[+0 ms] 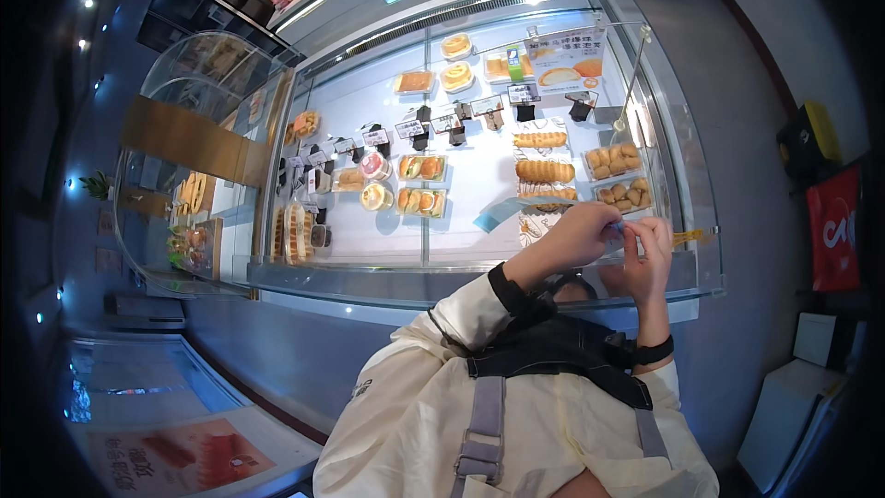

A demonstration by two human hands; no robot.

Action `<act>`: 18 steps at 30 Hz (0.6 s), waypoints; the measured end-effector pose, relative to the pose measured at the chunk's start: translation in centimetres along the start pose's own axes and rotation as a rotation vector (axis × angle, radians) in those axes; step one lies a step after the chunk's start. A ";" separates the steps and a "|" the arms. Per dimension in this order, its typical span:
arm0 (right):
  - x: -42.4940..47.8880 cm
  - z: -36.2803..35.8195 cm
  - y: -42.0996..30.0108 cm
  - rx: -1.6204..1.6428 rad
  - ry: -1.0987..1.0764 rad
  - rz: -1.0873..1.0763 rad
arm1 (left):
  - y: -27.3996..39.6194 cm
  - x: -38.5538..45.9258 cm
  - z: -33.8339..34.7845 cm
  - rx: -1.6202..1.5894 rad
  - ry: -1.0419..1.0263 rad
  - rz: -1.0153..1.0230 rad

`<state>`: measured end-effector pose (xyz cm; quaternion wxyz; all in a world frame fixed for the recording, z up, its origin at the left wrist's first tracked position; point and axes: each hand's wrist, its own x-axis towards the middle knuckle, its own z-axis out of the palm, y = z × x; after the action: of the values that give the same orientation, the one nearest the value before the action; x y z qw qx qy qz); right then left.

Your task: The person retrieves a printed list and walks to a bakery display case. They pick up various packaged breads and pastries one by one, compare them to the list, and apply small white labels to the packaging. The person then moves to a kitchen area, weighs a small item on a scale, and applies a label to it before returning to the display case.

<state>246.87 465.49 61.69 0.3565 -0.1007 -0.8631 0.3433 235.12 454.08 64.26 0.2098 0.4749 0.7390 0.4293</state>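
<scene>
My left hand (589, 229) and my right hand (648, 249) meet above the front right of a glass display case (477, 235). Between their fingertips a small bit of thin blue plastic (615, 225) is pinched. From behind my left hand a translucent blue strip (499, 211) sticks out to the left; whether it joins the pinched bit is hidden. Below and beyond the hands lie ridged long pastries (545, 171) on printed paper. Two clear boxes of small round pastries (614, 160) sit just beyond my right hand.
Boxed sandwiches (422, 168), lidded cups (376, 196) and black-based price tags (420, 131) stand further left in the case. A printed sign (565, 62) hangs at its back right. A curved glass cabinet (190, 117) adjoins on the left. A red bag (833, 228) is at far right.
</scene>
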 end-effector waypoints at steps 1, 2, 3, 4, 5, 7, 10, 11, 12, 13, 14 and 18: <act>0.1 -0.3 0.2 0.005 -0.009 0.003 | 0.0 0.5 0.3 -0.020 -0.002 -0.022; 0.3 -0.7 0.3 0.010 -0.016 0.006 | 0.0 0.9 0.5 -0.040 -0.006 -0.044; 0.3 -1.4 0.7 0.003 -0.021 0.019 | 0.2 1.5 0.8 -0.044 -0.008 -0.061; 0.2 -1.5 1.1 0.011 -0.033 0.035 | 0.3 1.9 0.9 -0.048 -0.012 -0.076; 0.1 -1.3 1.7 0.018 -0.042 0.052 | 0.4 2.2 0.9 -0.052 -0.018 -0.090; -0.2 -1.8 3.1 -0.006 -0.058 0.077 | 0.3 2.8 1.4 -0.079 -0.069 -0.135; 0.5 -2.3 4.0 -0.055 -0.098 0.053 | -0.8 2.7 1.5 -0.251 -0.187 -0.218; 0.8 -2.7 3.8 -0.081 -0.118 0.039 | -1.5 2.8 1.7 -0.329 -0.230 -0.258; 1.5 -3.0 3.0 -0.090 -0.154 0.063 | -1.7 3.0 1.7 -0.315 -0.235 -0.286; 1.5 -3.0 3.2 -0.106 -0.154 0.064 | -1.8 3.3 1.8 -0.302 -0.235 -0.298; 1.3 -3.0 3.7 -0.121 -0.157 0.063 | -1.7 3.8 2.1 -0.270 -0.219 -0.300; 1.0 -2.4 4.9 -0.164 -0.169 0.071 | -0.9 5.6 1.8 -0.069 -0.247 -0.195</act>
<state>247.40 470.82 60.17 0.2604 -0.1308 -0.9112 0.2912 233.38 459.62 63.10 0.3561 0.4425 0.7351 0.3701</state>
